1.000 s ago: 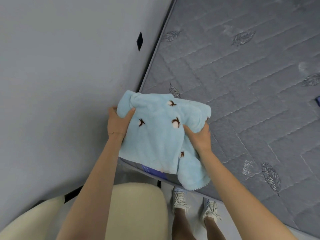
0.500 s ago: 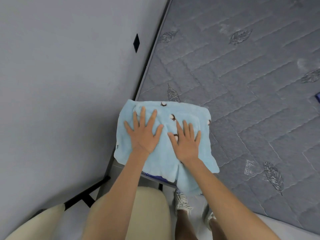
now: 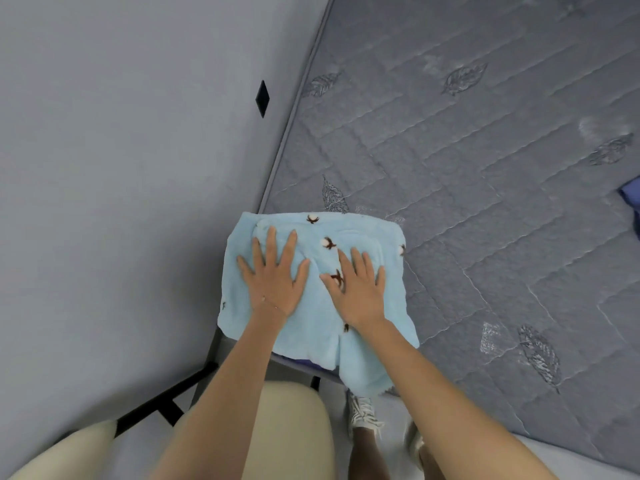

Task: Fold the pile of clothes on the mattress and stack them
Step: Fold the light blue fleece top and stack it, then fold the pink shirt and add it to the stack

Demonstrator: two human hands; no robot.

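A folded light-blue fleece garment (image 3: 377,237) with small brown-and-white motifs lies on the near left corner of the grey quilted mattress (image 3: 485,168). Its lower edge hangs over the mattress edge. My left hand (image 3: 275,275) lies flat on its left half, fingers spread. My right hand (image 3: 358,285) presses flat on its right half, fingers straight. A strip of dark blue fabric (image 3: 304,362) shows beneath the garment's near edge.
A grey wall (image 3: 121,168) with a small black diamond-shaped fitting (image 3: 262,98) runs along the mattress's left side. A piece of dark blue cloth (image 3: 632,199) pokes in at the right edge. Black bed-frame bars (image 3: 166,401) and my shoes (image 3: 363,410) show below.
One second ago both hands gripped the bunched garment above the corner. They have laid it down, opened flat on it, and since half a second ago stayed pressing with little movement.
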